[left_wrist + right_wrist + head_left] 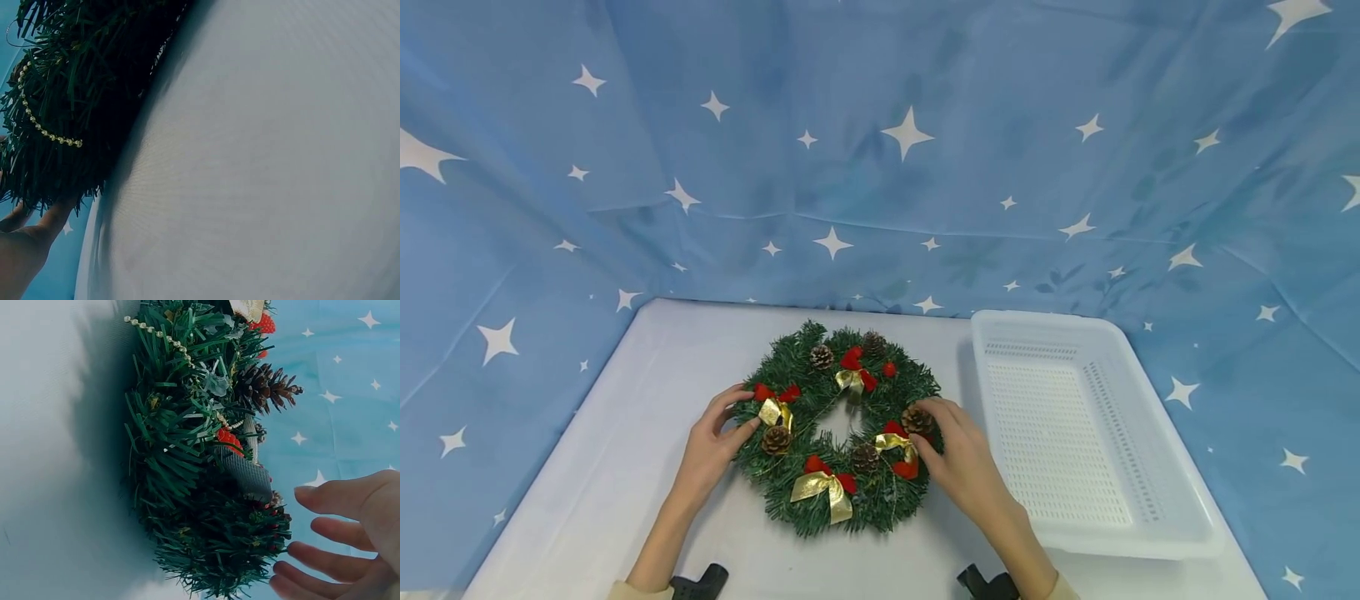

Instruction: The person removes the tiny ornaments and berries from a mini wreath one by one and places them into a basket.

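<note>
A green Christmas wreath (790, 358) lies on the white table, trimmed with pine cones, red ornaments and gold bows. At its left edge, my left hand (713, 442) has its fingertips and thumb against the greenery, near a gold bow (772, 411) and a small pine cone (777, 440). On the opposite side my right hand (962, 454) is spread over the edge, beside another pine cone (916, 419) and a gold-and-red bow (895, 442). Loosely bent fingers (334, 559) show at the wreath's outer side in the right wrist view. A bead string (37, 125) hangs along the greenery.
A white plastic basket (1165, 433) with a perforated bottom stands on the table (625, 417) right of the wreath. A blue cloth (850, 183) with white stars surrounds the back and sides.
</note>
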The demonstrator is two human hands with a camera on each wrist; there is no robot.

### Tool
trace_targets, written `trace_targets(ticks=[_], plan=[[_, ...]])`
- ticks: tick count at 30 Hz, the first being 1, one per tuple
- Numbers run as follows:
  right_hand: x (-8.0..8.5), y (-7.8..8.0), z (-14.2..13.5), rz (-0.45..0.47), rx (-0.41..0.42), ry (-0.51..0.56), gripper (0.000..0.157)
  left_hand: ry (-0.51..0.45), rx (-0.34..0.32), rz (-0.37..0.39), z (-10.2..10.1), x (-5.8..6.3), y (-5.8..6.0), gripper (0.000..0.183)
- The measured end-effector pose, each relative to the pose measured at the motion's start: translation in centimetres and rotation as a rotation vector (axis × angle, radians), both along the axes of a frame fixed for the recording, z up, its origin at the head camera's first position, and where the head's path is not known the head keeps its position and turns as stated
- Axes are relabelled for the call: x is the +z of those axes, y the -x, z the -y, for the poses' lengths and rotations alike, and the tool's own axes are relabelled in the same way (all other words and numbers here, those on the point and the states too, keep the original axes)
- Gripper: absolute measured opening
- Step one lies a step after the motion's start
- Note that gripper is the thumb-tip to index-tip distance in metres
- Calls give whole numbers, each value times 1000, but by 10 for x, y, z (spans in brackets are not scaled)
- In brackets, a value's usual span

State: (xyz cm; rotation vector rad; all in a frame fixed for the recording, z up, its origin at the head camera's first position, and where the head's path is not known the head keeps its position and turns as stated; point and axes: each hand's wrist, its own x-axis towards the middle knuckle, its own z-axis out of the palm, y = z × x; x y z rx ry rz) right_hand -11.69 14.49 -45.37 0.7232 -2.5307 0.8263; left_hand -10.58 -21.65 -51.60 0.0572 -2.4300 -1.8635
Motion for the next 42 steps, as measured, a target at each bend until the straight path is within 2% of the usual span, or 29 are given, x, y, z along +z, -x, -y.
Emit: trace_targets(ticks=[11,18,33,42], plan=[[-2,5,11,81,-55,-17,47,-12,2,4,1,-1,0,45],[-4,7,13,80,-61,-52,41,-18,-1,-1,0,-2,0,45],[-5,9,14,126,-61,-74,40,-19,3,3,0,-2,0,45],[-6,10,14,97,-53,-73,36,-7,8,-1,0,-2,-1,44]])
